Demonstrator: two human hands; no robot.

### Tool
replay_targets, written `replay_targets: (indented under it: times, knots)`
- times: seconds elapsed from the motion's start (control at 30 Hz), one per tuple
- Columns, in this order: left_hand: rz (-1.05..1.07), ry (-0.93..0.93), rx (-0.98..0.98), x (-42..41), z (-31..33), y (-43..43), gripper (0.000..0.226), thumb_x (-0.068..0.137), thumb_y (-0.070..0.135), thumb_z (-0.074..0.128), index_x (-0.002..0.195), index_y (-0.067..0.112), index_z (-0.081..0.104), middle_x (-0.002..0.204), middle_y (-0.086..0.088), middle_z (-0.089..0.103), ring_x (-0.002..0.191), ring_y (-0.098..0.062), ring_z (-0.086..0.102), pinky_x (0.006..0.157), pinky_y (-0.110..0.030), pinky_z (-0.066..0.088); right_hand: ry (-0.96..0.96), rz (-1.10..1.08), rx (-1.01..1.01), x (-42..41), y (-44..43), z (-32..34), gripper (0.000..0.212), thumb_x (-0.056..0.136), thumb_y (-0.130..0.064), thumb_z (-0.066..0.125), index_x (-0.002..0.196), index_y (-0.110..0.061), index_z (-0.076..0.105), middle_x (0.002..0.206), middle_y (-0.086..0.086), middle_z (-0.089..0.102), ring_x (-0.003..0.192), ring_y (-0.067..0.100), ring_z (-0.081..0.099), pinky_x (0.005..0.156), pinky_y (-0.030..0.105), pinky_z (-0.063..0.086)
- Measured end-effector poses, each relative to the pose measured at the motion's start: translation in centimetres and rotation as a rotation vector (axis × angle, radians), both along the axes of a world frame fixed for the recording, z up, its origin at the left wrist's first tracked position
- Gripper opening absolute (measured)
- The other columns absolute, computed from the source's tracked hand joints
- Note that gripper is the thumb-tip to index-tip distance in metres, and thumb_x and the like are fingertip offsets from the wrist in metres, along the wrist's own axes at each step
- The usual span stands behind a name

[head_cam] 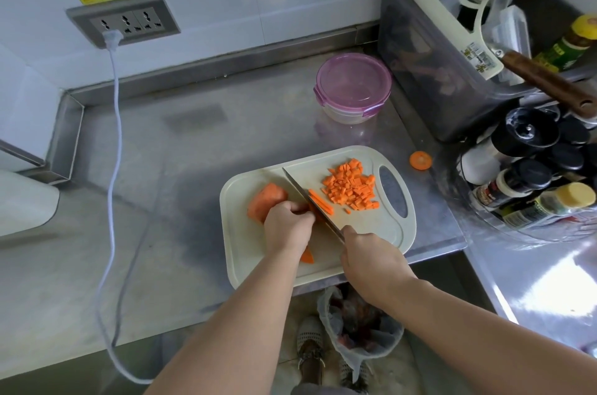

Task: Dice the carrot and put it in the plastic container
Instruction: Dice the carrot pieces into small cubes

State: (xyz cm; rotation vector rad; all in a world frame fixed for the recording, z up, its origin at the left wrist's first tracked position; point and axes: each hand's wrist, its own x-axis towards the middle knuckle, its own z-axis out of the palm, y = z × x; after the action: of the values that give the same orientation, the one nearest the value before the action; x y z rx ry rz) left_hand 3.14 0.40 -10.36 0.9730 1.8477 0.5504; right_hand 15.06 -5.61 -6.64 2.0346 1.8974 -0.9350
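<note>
My left hand (287,228) clamps the orange carrot chunk (266,199), right hand (371,260) the steel knife (302,189) — a roll risks the knuckles beside it.

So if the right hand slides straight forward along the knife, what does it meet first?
Most likely the left hand, which holds the carrot right against the knife blade just ahead of the right hand. Depth is hard to judge.

- knife (298,187) handle is buried inside the right hand (371,254)
- carrot strips (321,201) run under the blade and the left hand (287,226), near ends hidden
- orange wedge (307,256) by the left wrist, perhaps carrot, mostly covered
- spice jar (510,183) labels too small to read
</note>
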Motion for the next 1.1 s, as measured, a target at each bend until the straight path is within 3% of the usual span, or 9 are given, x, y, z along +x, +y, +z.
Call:
replay_targets:
  times: [0.2, 0.3, 0.43, 0.63, 1.1]
  knots:
    - [-0.007, -0.008, 0.014, -0.1, 0.2, -0.1, 0.017, 0.086, 0.017, 0.066, 0.103, 0.015, 0.067, 0.091, 0.003, 0.066, 0.078, -0.012, 0.059, 0.061, -0.019, 0.042, 0.041, -0.059, 0.010, 0.2, 0.2, -0.2, 0.025, 0.100, -0.014, 0.035, 0.123, -0.014, 0.045, 0.095, 0.006, 0.061, 0.084, 0.024, 0.063, 0.075, 0.038, 0.056]
    - [-0.008, -0.026, 0.013, -0.1, 0.3, -0.2, 0.012, 0.086, 0.017, 0.066, 0.097, 0.021, 0.064, 0.085, 0.007, 0.061, 0.081, -0.012, 0.057, 0.069, -0.021, 0.042, 0.105, -0.108, 0.052, 0.4, 0.4, 0.1, 0.021, 0.101, -0.018, 0.034, 0.115, -0.014, 0.048, 0.091, 0.005, 0.060, 0.082, 0.023, 0.061, 0.075, 0.039, 0.055]
    - [0.004, -0.036, 0.004, -0.1, 0.3, -0.2, 0.008, 0.082, 0.019, 0.069, 0.084, 0.025, 0.064, 0.088, -0.002, 0.071, 0.089, -0.022, 0.066, 0.078, -0.029, 0.050, 0.134, -0.100, 0.094, 0.4, 0.1, 0.7, 0.018, 0.099, -0.015, 0.035, 0.111, -0.014, 0.049, 0.084, 0.006, 0.060, 0.076, 0.026, 0.061, 0.069, 0.040, 0.054]
    - [0.044, -0.053, -0.015, -0.1, 0.1, -0.2, 0.007, 0.081, 0.022, 0.068, 0.088, 0.024, 0.067, 0.087, -0.005, 0.071, 0.091, -0.027, 0.068, 0.078, -0.031, 0.051, 0.097, -0.036, 0.111, -0.1, -0.4, 1.0, 0.021, 0.099, -0.015, 0.038, 0.117, -0.014, 0.048, 0.087, 0.007, 0.062, 0.078, 0.027, 0.063, 0.068, 0.039, 0.054]
    - [0.055, -0.049, -0.022, -0.1, -0.2, -0.2, 0.018, 0.080, 0.025, 0.071, 0.098, 0.024, 0.069, 0.094, -0.002, 0.072, 0.091, -0.023, 0.068, 0.087, -0.039, 0.055, 0.075, -0.024, 0.076, -0.2, -0.3, 0.9, 0.024, 0.100, -0.016, 0.037, 0.122, -0.014, 0.047, 0.087, 0.005, 0.062, 0.077, 0.024, 0.064, 0.070, 0.036, 0.057]
